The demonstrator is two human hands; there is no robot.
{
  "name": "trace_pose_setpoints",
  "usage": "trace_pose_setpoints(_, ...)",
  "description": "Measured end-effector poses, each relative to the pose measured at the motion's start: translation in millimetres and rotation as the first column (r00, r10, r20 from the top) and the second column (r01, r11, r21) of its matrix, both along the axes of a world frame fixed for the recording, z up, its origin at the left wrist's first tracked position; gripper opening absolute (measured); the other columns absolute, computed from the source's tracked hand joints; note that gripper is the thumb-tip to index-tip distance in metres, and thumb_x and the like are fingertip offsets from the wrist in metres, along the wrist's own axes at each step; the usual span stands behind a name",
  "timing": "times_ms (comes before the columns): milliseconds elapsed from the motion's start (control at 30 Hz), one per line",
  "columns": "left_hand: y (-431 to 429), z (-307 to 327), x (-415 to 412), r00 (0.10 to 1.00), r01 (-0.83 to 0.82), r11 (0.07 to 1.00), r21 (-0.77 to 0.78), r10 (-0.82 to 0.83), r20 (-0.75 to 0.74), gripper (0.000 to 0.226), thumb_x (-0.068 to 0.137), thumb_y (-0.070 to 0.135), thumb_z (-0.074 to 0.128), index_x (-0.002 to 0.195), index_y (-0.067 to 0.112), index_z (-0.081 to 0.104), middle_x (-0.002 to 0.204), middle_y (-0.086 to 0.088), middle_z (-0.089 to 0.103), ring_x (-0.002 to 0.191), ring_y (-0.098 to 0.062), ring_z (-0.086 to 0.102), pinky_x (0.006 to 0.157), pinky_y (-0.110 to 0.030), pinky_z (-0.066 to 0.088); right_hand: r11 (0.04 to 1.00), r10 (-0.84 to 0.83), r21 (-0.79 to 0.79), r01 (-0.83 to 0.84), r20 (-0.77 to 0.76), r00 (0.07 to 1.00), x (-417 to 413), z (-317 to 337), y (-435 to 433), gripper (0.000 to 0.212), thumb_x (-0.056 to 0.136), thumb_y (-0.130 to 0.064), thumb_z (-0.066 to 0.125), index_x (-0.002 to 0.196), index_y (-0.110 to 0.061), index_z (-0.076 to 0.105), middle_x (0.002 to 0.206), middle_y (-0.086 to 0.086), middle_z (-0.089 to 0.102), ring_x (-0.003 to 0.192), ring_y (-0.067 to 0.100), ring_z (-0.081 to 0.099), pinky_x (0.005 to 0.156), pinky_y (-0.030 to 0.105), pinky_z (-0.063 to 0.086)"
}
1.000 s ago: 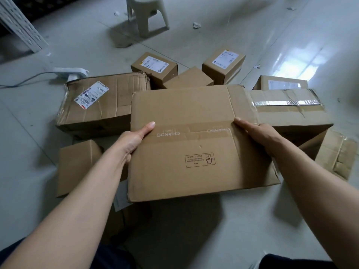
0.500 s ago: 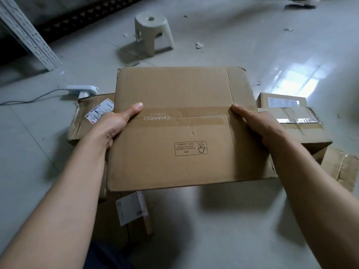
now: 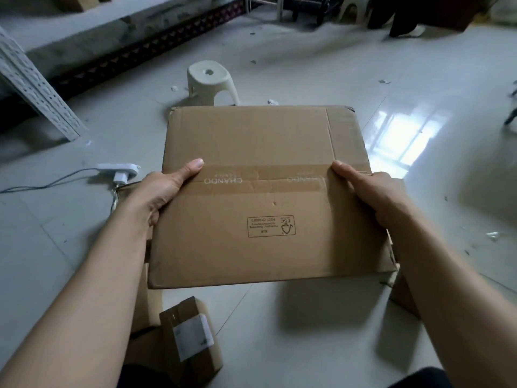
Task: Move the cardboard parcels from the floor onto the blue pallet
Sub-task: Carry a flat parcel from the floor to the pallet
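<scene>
So, holding a big flat brown cardboard parcel (image 3: 251, 141) up in the air, clear of the glossy grey tiled floor (image 3: 307, 345), with a CHANDO-printed tape strip running across the top face. Gripping its left edge with the left hand (image 3: 165, 191), thumb laid flat on the tape, rest of the fingers wrapped round the side and out of sight. Same deal on the right edge with the right hand (image 3: 369, 191): thumb on top, fingers hidden underneath. Down by the left forearm, a small brown cardboard parcel with a white label (image 3: 190, 340) lying on the floor, plus another brown box corner (image 3: 400, 295) poking out beneath the right arm. Past the far edge: a squat cream plastic stool (image 3: 209, 82), a white power strip with a plug (image 3: 119, 168) and grey cable, and a white perforated metal upright (image 3: 33, 91) at the far left.
</scene>
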State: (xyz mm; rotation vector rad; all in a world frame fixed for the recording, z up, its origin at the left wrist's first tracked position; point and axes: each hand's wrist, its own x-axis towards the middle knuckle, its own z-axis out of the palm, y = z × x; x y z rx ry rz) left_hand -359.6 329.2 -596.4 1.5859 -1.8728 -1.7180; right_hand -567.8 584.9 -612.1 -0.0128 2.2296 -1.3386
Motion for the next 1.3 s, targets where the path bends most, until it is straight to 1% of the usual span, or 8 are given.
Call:
trace_pose_setpoints(67, 2.7, 30.3, -5.1, 1.0, 0.002, 1.0, 0.013, -0.002, -0.003, 0.074, 0.058, 0.065, 0.078, 0.104, 0.008, 0.067, 0.085, -0.01, 0.074, 0.071, -0.025, 0.072, 0.069, -0.039, 0.058, 1.0, -0.014, 0.006, 0.014, 0.013, 1.0, -2.0, 30.2, 3.1, 0.055, 0.069, -0.061, 0.072, 0.094, -0.013, 0.063, 0.086, 0.001, 0.064, 0.073, 0.014, 0.059, 0.065, 0.027, 0.045)
trace_pose_setpoints(233, 9.2, 114.8, -13.6, 0.999, 0.03, 0.999, 0.017, -0.03, 0.025, 0.078, 0.054, 0.068, 0.078, 0.101, 0.007, 0.067, 0.088, -0.012, 0.073, 0.076, -0.028, 0.072, 0.076, -0.045, 0.058, 0.997, -0.042, 0.069, 0.039, 0.044, 0.998, -3.5, 117.7, 15.9, 0.071, 0.06, -0.072, 0.071, 0.098, -0.013, 0.068, 0.093, 0.005, 0.069, 0.084, 0.024, 0.066, 0.082, 0.037, 0.053)
trace_pose_setpoints(400, 19.2, 214.5, -22.2, 0.999, 0.053, 0.998, 0.034, -0.053, 0.009, 0.067, 0.062, 0.062, 0.076, 0.099, 0.007, 0.066, 0.087, -0.012, 0.073, 0.073, -0.026, 0.071, 0.073, -0.04, 0.058, 0.995, -0.091, 0.041, 0.089, 0.052, 0.994, -6.5, 217.8, 29.8, 0.057, 0.064, -0.064, 0.075, 0.088, -0.013, 0.069, 0.086, 0.005, 0.07, 0.077, 0.023, 0.067, 0.076, 0.033, 0.054)
trace_pose_setpoints(567, 34.4, 316.4, -29.0, 0.995, 0.098, 0.994, 0.041, -0.097, -0.026, 0.058, 0.067, 0.058, 0.075, 0.092, 0.006, 0.068, 0.071, -0.01, 0.074, 0.065, -0.025, 0.071, 0.065, -0.036, 0.058, 0.996, -0.092, 0.028, 0.091, 0.054, 0.994, -11.6, 315.7, 51.4, 0.058, 0.061, -0.064, 0.076, 0.085, -0.011, 0.07, 0.083, 0.008, 0.072, 0.076, 0.027, 0.069, 0.08, 0.038, 0.056)
trace_pose_setpoints(700, 52.9, 390.4, -36.3, 0.991, 0.113, 0.993, 0.044, -0.109, -0.082, 0.055, 0.07, 0.055, 0.075, 0.092, 0.006, 0.067, 0.065, -0.01, 0.073, 0.054, -0.024, 0.069, 0.055, -0.032, 0.057, 0.995, -0.1, -0.022, 0.1, 0.002, 0.995, -16.9, 391.4, 68.1, 0.055, 0.063, -0.062, 0.077, 0.086, -0.012, 0.07, 0.081, 0.007, 0.072, 0.074, 0.025, 0.069, 0.075, 0.035, 0.056)
trace_pose_setpoints(900, 81.9, 486.9, -46.8, 0.984, 0.142, 0.989, 0.037, -0.137, -0.11, 0.067, 0.067, 0.059, 0.074, 0.103, 0.004, 0.064, 0.085, -0.018, 0.073, 0.074, -0.032, 0.071, 0.063, -0.039, 0.058, 0.993, -0.095, -0.076, 0.091, -0.062, 0.993, -27.3, 489.7, 98.5, 0.051, 0.062, -0.061, 0.077, 0.077, -0.013, 0.071, 0.079, 0.005, 0.073, 0.074, 0.024, 0.07, 0.078, 0.035, 0.056)
trace_pose_setpoints(1100, 105.8, 554.1, -63.6, 0.977, 0.174, 0.984, -0.027, -0.176, -0.121, 0.075, 0.062, 0.065, 0.073, 0.106, 0.006, 0.064, 0.092, -0.018, 0.072, 0.08, -0.033, 0.07, 0.07, -0.041, 0.058, 0.987, -0.096, -0.138, 0.08, -0.113, 0.989, -37.8, 559.9, 127.3, 0.046, 0.065, -0.06, 0.076, 0.074, -0.016, 0.069, 0.078, 0.003, 0.071, 0.073, 0.021, 0.067, 0.067, 0.029, 0.051)
trace_pose_setpoints(1300, 109.1, 578.7, -90.1, 0.955, 0.248, 0.968, -0.026, -0.249, -0.161, 0.086, 0.051, 0.069, 0.077, 0.11, 0.008, 0.063, 0.091, -0.016, 0.074, 0.08, -0.033, 0.072, 0.077, -0.049, 0.058, 0.979, -0.147, -0.16, 0.125, -0.133, 0.98, -47.8, 590.5, 145.8, 0.045, 0.063, -0.059, 0.078, 0.072, -0.017, 0.067, 0.075, 0.004, 0.073, 0.072, 0.023, 0.07, 0.074, 0.034, 0.056)
